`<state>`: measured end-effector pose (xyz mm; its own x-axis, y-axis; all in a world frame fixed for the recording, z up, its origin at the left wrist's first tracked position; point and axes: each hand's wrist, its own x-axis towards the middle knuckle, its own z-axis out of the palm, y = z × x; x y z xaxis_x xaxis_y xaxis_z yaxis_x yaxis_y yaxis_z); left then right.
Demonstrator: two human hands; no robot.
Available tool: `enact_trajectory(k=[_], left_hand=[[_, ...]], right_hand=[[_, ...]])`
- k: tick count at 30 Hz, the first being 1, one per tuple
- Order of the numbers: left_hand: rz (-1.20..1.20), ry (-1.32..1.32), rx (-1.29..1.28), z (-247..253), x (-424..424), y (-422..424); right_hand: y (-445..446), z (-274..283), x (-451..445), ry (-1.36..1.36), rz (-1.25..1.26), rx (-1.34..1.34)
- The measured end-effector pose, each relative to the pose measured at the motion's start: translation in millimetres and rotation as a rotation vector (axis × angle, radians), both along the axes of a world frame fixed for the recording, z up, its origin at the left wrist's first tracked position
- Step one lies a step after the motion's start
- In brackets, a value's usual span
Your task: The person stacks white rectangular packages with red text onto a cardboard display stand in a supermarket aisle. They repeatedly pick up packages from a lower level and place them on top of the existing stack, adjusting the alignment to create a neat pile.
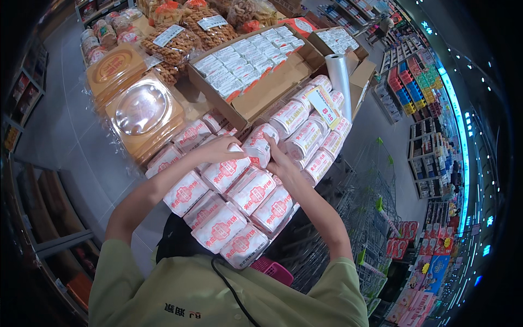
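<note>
My right hand (278,157) grips a paper-wrapped roll of mooncakes (258,143) with red print, its thumb along the roll's upper side. The roll lies tilted among the stacked packs, near the cardboard box. My left hand (224,149) rests with curled fingers over the packs just left of that roll; its fingertips are partly hidden, so its hold cannot be told. More wrapped mooncake packs (220,230) are piled between my arms and my body. To the right, similar rolls (290,116) with pink and yellow print lie in rows beneath a price card (323,107).
Behind my hands stands a cardboard box (269,94) of small white packs. Plastic-domed round cakes (143,110) and bagged twisted snacks (173,43) lie at the left. A plastic bag roll (339,81) stands upright at the right, with shopping carts (367,212) below.
</note>
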<state>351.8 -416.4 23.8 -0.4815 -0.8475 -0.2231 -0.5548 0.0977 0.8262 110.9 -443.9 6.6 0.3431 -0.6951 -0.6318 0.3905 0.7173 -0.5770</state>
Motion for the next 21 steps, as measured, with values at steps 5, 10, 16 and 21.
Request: enact_trajectory(k=[5, 10, 16, 21], left_hand=[[0.067, 0.034, 0.026, 22.1, 0.8, 21.2], [0.101, 0.076, -0.032, 17.3, 0.9, 30.3], [0.135, 0.105, -0.025, 8.8, 0.3, 33.8], [0.091, 0.062, -0.042, 10.9, -4.2, 33.1]], right_hand=[[-9.0, -18.0, 12.7, 0.027, 0.025, 0.009], [-17.5, -33.3, 16.9, 0.07, 0.037, -0.023], [-15.3, -41.0, 28.0, 0.06, -0.012, -0.091], [-30.8, -57.5, 21.8, 0.304, 0.132, -0.117]])
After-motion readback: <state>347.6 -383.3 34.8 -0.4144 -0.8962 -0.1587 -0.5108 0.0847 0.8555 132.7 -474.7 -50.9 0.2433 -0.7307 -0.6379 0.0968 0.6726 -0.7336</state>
